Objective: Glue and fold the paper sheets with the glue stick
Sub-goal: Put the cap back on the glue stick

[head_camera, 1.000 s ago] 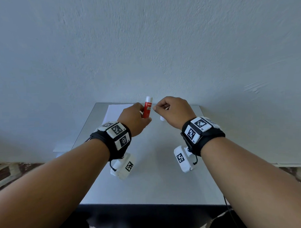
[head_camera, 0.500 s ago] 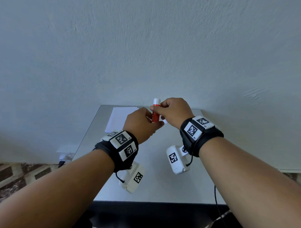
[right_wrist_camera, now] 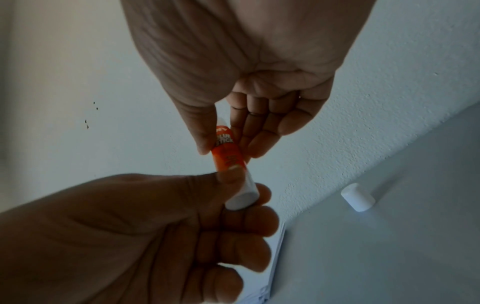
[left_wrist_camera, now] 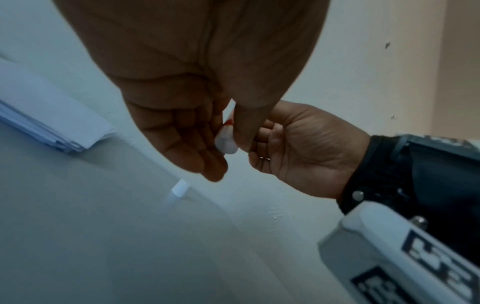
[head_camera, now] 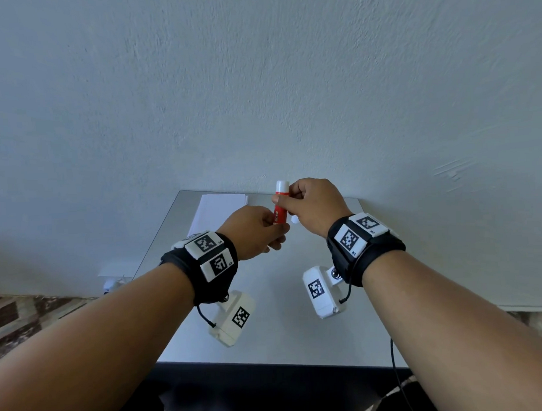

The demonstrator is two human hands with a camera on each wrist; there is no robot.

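A red glue stick (head_camera: 279, 205) with a white top stands upright above the far part of the table. My left hand (head_camera: 273, 233) grips its lower end; the white base (right_wrist_camera: 241, 197) sits between the left thumb and fingers. My right hand (head_camera: 283, 198) pinches the red body (right_wrist_camera: 226, 156) between thumb and fingertips. The stick's white cap (head_camera: 294, 220) lies loose on the table (head_camera: 268, 328) below the right hand, also visible as the cap (right_wrist_camera: 358, 197) beside the wall. A stack of white paper sheets (head_camera: 220, 210) lies at the table's far left.
A textured white wall (head_camera: 260, 98) rises directly behind the table. The table's front edge (head_camera: 269, 363) is near my body, with dark space below. Patterned floor (head_camera: 21, 318) shows to the left. The paper stack's corner (left_wrist_camera: 78, 139) lies left of the hands.
My right hand moved left from beside the glue stick and took hold of its body. The left hand kept its grip on the lower end. Both hands shifted slightly right in view.
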